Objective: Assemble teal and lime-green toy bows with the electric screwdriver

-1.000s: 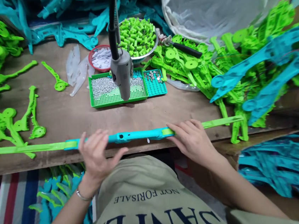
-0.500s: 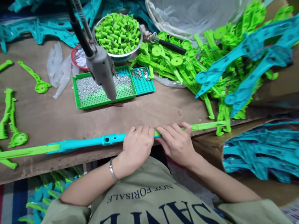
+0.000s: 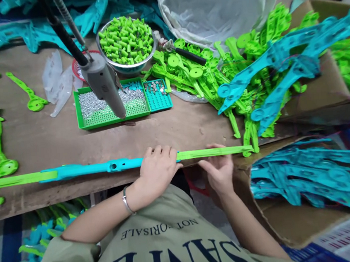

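A long plastic toy bow (image 3: pixel 128 164), blue in the middle with light green limbs, lies along the front edge of the table. My left hand (image 3: pixel 158 168) is wrapped over it from above, near where the blue part meets the right green limb (image 3: pixel 193 154). Under that limb, my right hand (image 3: pixel 220 170) is turned palm up. Its fingers pass behind the limb and its thumb stands apart, so it looks open. Above the bow hangs a grey electric screwdriver (image 3: pixel 104 86), its tip over a green tray of small screws (image 3: pixel 83 123).
A metal bowl (image 3: pixel 129 69) holds green cylinders. Behind the right hand are piled green parts (image 3: pixel 187 73) and blue bow pieces (image 3: pixel 267 58). A cardboard box (image 3: pixel 275 220) with blue pieces stands at the right. Loose green parts (image 3: pixel 6 167) lie at the left.
My right hand has let go of the joint by my left hand, moved right along the green limb and turned palm up. My left hand stays on the bow. The view has shifted slightly.
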### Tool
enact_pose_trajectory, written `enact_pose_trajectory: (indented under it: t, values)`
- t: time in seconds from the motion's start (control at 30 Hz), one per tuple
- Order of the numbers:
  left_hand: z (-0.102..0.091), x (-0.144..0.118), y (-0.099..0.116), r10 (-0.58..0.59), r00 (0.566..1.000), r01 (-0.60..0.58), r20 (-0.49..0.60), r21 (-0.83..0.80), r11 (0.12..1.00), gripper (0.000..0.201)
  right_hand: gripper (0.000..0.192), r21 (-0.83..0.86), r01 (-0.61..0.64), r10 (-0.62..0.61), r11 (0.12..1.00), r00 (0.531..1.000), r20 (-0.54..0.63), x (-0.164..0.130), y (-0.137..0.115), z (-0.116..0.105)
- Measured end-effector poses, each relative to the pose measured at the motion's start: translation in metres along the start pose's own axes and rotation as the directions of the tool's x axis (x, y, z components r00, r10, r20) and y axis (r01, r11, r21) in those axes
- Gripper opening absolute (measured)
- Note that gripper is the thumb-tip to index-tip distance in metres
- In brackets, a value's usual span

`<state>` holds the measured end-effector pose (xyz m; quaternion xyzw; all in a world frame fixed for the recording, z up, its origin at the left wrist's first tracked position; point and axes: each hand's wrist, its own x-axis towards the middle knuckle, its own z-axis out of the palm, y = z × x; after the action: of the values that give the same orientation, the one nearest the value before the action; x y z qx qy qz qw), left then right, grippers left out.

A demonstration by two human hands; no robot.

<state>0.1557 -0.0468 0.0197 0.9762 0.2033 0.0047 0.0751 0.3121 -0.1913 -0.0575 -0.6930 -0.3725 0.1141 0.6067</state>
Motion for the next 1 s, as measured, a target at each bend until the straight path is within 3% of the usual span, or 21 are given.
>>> enact_pose_trajectory:
  t: [0.07,0.13,0.27,0.37,0.63,0.73,0.83,1.0]
  values:
    - [0.004,0.003,0.005,0.014,1.0,-0.014,-0.025,-0.01,1.0,0.021,0.059,0.131,-0.123,0.097,0.984,0.977,0.192,0.0,0.011,0.007]
    - [0.008,0.005,0.009,0.029,0.997,-0.031,-0.068,-0.023,0.999,0.02,0.062,0.211,-0.202,0.142,0.956,0.954,0.266,0.002,0.018,0.013]
    - [0.017,0.006,0.014,0.054,0.988,-0.062,-0.145,-0.047,0.997,0.008,0.042,0.188,-0.236,0.192,0.953,0.955,0.228,0.009,0.023,0.018]
    - [0.022,0.004,0.015,0.068,0.98,-0.08,-0.189,-0.057,0.995,0.013,0.034,0.178,-0.199,0.153,0.964,0.958,0.243,0.014,0.019,0.019]
    - [0.024,0.007,0.013,0.066,0.974,-0.077,-0.216,-0.045,0.996,0.011,0.043,0.17,-0.233,0.177,0.957,0.94,0.291,0.022,0.009,0.016]
    - [0.022,0.008,0.013,0.049,0.98,-0.056,-0.191,-0.031,0.998,0.01,0.05,0.257,-0.167,0.096,0.952,0.959,0.268,0.027,0.013,0.007]
    - [0.02,0.011,0.016,0.041,0.986,-0.043,-0.162,-0.012,0.999,0.011,0.031,0.231,-0.039,-0.001,0.972,0.985,0.172,0.033,0.015,-0.004]
    - [0.023,0.023,0.022,0.08,0.972,-0.1,-0.222,-0.08,0.992,0.019,0.019,0.116,-0.017,-0.007,0.993,0.979,0.204,0.036,0.006,-0.007]
